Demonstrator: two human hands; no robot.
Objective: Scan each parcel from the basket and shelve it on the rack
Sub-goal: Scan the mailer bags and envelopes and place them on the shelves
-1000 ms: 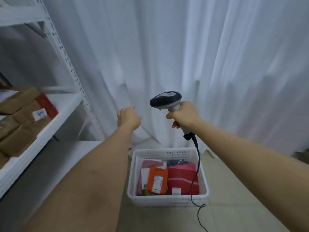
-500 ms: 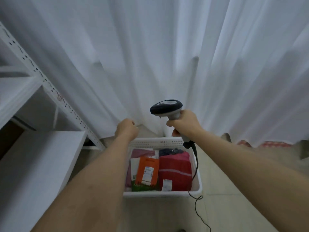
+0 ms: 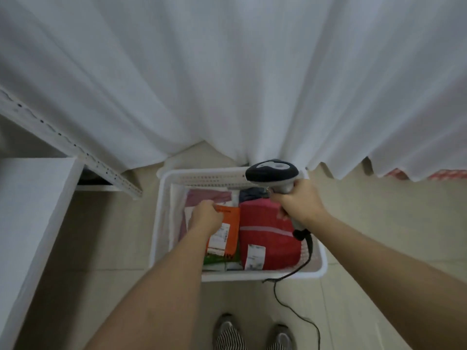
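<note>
1. Head view: my left hand (image 3: pixel 206 215) is down inside the white slatted plastic basket (image 3: pixel 161 223), fingers curled over the top edge of the flat orange parcel (image 3: pixel 228 224) with a white label; whether it is fully gripped, I cannot tell.
2. My right hand (image 3: pixel 298 200) grips the handle of the grey and black handheld barcode scanner (image 3: pixel 271 173), held above the basket's far right corner. Its black cable (image 3: pixel 290 306) trails over the basket's front rim to the floor.
3. In the basket, just right of the orange parcel, lies a bulky red soft parcel (image 3: pixel 267 238) with a white label. A pink parcel (image 3: pixel 209 195) lies behind.
4. The white metal rack (image 3: pixel 32 198) stands left of the basket.
5. The basket sits on pale floor tiles (image 3: pixel 379 223) before a white curtain (image 3: pixel 227 72).
</note>
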